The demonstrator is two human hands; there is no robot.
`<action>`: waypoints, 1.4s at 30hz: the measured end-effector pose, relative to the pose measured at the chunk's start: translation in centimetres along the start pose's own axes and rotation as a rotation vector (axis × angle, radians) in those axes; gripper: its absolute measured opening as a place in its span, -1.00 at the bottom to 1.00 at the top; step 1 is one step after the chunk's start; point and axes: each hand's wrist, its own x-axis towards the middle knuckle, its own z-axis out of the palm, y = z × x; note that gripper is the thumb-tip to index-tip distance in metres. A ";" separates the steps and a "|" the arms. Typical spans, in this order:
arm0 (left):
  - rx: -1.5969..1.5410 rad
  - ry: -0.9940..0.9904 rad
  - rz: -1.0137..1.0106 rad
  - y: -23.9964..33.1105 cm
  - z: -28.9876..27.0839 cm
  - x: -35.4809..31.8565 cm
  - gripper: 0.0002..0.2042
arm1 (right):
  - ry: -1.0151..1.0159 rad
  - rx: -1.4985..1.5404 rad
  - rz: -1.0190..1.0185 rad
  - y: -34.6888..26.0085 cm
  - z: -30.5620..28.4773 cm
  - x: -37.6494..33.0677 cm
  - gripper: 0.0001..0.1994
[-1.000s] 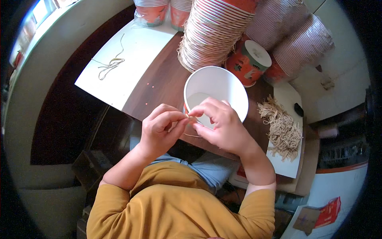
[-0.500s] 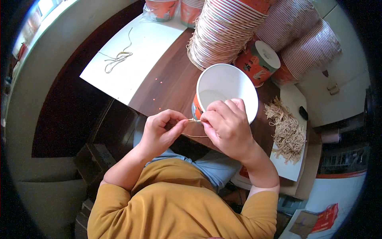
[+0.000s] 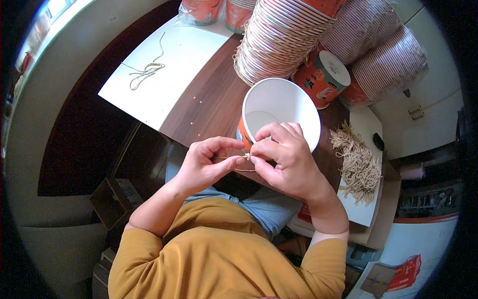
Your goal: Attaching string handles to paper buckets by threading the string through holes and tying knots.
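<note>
A paper bucket [image 3: 294, 102], white inside with an orange printed outside, leans toward me at the table's front edge. Just in front of its rim, both my hands work a thin beige string [image 3: 247, 156] that has a small knot in it. My right hand [image 3: 286, 154] pinches the string beside the knot. Close against the other side is the thumb tip of my left hand [image 3: 204, 160]; its index finger is lifted a little, and the string runs into its curled fingers. A loop of string hangs below the hands. The fingers partly hide the knot.
Tall nested stacks of buckets [image 3: 284, 42] stand at the back, with one upturned bucket [image 3: 333, 68] beside them. A heap of cut strings [image 3: 359, 167] lies at the right on a white board. Loose string [image 3: 146, 74] rests on the white sheet at left.
The string between my hands has drawn into a small knot, and the hands sit slightly lower. My left index finger has parted from the thumb. The bucket has shifted slightly left.
</note>
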 end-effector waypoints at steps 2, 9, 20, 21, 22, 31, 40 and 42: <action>-0.035 -0.013 -0.006 -0.1 0.0 0.0 -0.82 | -0.007 0.025 0.017 0.0 -0.2 0.1 -0.89; 0.016 -0.082 -0.057 1.2 0.6 0.0 -0.80 | -0.024 0.083 0.055 0.2 -0.3 0.1 -0.92; 0.032 -0.077 -0.131 0.3 0.2 0.4 -0.84 | -0.059 0.084 0.027 0.5 -0.5 0.0 -0.91; -0.010 -0.097 -0.152 0.2 0.1 0.4 -0.84 | -0.058 0.102 0.050 0.4 -0.4 0.1 -0.91; -0.053 -0.116 -0.173 0.0 0.1 0.4 -0.85 | -0.058 0.120 0.072 0.3 -0.4 0.1 -0.90; -0.260 -0.239 -0.284 -0.5 -0.4 0.3 -0.90 | -0.012 0.088 0.032 0.4 -0.3 0.2 -0.91; -0.219 -0.216 -0.292 -0.9 -0.1 0.3 -0.96 | 0.001 0.058 0.031 0.1 -0.1 0.3 -0.91; -0.232 -0.197 -0.273 -1.3 0.2 0.2 -0.97 | 0.005 0.049 0.026 0.1 0.0 0.3 -0.91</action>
